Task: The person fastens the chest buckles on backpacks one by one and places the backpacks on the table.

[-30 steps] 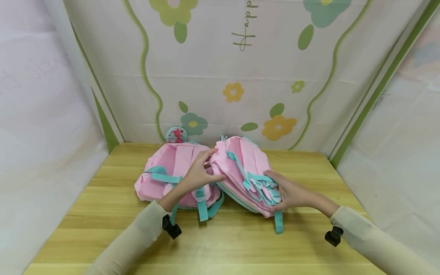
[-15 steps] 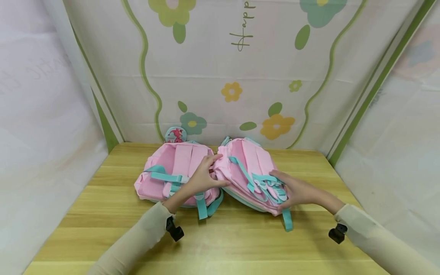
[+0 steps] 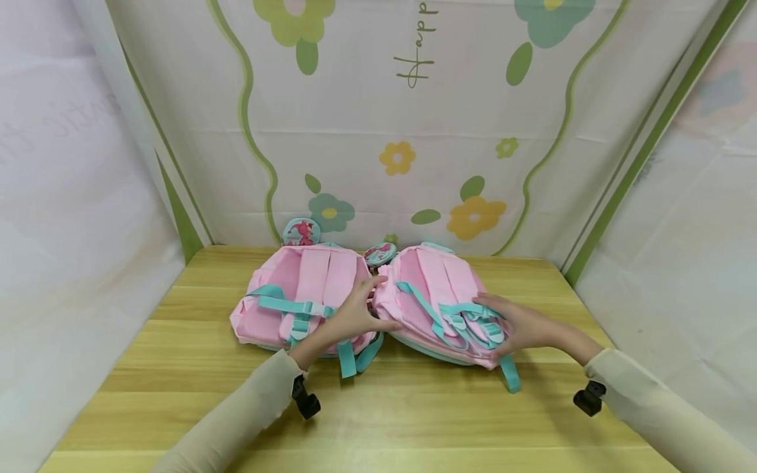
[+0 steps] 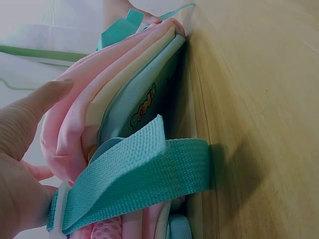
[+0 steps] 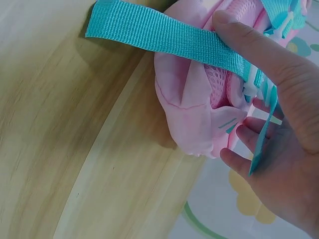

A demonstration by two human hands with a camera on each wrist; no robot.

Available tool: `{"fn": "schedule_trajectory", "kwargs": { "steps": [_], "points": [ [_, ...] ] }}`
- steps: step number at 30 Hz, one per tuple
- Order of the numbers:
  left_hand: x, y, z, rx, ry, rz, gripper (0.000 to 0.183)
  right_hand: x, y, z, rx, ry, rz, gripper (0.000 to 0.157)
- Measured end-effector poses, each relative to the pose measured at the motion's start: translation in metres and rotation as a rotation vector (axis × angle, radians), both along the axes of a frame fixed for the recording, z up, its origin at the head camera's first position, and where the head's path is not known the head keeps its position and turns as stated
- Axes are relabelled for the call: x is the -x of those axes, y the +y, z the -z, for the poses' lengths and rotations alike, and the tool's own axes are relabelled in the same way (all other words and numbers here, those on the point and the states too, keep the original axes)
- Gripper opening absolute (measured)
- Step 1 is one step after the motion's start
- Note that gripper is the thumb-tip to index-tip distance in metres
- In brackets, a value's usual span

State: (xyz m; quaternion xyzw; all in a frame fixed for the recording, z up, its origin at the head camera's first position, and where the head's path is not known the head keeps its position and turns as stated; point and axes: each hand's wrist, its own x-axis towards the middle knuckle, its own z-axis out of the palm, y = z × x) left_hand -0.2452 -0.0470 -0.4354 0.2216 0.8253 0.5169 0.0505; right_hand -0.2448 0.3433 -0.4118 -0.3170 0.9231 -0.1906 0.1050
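Two pink backpacks with turquoise straps lie side by side, straps up. My left hand [image 3: 355,316] grips the near-left end of the right backpack [image 3: 434,270], thumb along its side. At the opposite end my right hand [image 3: 523,325] holds the same backpack, thumb toward me and fingers on the far side. A loose turquoise strap [image 5: 164,35] passes under the right thumb in the right wrist view. The left backpack [image 3: 313,266] lies partly behind my left hand and forearm. Its strap [image 4: 134,174] crosses in front of the left fingers in the left wrist view.
Both backpacks lie on a wooden table [image 3: 390,420], near its back edge. A round charm with a pink figure [image 3: 301,232] stands behind the left backpack; another round charm [image 3: 380,253] sits between the two. A white flower-printed cloth [image 3: 355,131] hangs behind the table.
The right backpack has shifted rightward and turned slightly, with both hands moving along on it. The round charm between the backpacks has come into view. The left backpack has stayed put.
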Motion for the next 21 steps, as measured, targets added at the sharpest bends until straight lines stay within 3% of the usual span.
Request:
{"fn": "schedule_trajectory", "kwargs": {
  "steps": [21],
  "points": [
    [0.002,0.007,0.004,0.103,-0.024,0.05,0.107,0.007,0.014,0.003,-0.031,-0.059,0.05,0.123]
  ]
}}
